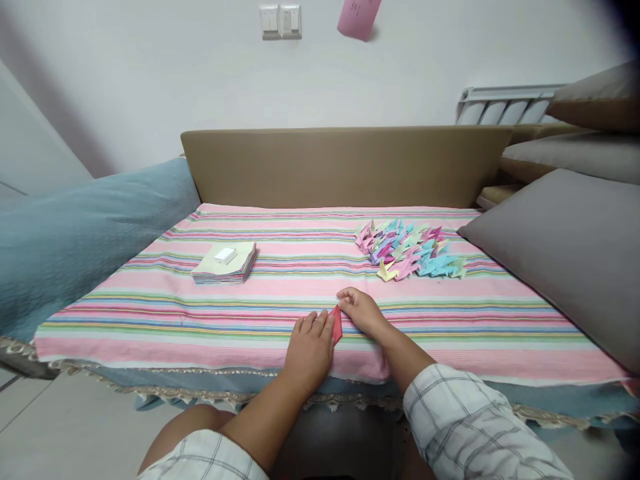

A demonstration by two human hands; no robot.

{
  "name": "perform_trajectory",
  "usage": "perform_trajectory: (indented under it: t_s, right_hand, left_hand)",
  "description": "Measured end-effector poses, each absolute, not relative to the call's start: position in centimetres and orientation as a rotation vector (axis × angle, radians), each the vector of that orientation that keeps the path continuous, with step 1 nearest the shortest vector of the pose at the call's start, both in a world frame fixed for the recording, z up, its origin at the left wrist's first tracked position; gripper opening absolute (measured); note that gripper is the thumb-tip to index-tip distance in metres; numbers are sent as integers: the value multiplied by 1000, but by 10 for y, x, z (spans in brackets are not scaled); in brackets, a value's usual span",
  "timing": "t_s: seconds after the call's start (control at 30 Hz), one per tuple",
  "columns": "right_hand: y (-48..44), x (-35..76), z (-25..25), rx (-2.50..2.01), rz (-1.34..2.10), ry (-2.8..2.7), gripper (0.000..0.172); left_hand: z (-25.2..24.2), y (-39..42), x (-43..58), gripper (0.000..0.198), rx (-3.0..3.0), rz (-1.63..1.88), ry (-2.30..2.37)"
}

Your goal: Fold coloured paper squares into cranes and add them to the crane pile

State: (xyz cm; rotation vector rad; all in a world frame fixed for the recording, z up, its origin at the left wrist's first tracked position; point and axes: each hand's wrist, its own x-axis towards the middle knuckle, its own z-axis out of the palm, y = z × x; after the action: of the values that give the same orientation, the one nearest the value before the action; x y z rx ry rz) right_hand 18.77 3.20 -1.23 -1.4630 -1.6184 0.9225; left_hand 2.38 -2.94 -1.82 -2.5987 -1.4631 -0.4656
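A small piece of folded red paper [337,327] lies on the striped cloth, pointed at its far end. My left hand [310,343] rests flat over its left side, fingers stretched out and partly covering it. At the far tip, my right hand [363,312] pinches the paper between thumb and forefinger. Off to the right and farther back sits a cluster of folded paper cranes [407,250] in pink, blue, yellow, green and purple. A stack of square coloured paper [225,267] stands to the left, with a small white block [225,255] on top.
The striped cloth [150,313] covers a sofa seat with a brown backrest [340,167]. A blue-covered armrest [100,220] borders the left side. Grey cushions [565,247] are piled on the right. The seat's front edge has a lace trim [200,395].
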Motion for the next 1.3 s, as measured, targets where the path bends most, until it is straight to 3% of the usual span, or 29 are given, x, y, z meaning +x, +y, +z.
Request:
perform_trajectory:
  t_s: [0.23, 0.43, 0.67, 1.03, 1.3]
  right_hand:
    - [30, 193, -9, -1496, 824, -1548, 23]
    - [24, 192, -13, -1445, 887, -1559, 36]
    - [31, 184, -18, -1463, 847, -1536, 27]
    - [31, 186, -15, -1318, 1010, -1460, 34]
    - [30, 185, -12, -1434, 944, -1557, 26]
  left_hand:
    - [-20, -29, 24, 43, -2588, -441, -1444]
    - [-21, -30, 25, 43, -2527, -438, -1440]
    - [-24, -30, 23, 44, -2513, -454, -1396]
    - [-25, -32, 23, 50, -2563, -440, -1350]
    - [-28, -31, 20, 51, -2611, -423, -1325]
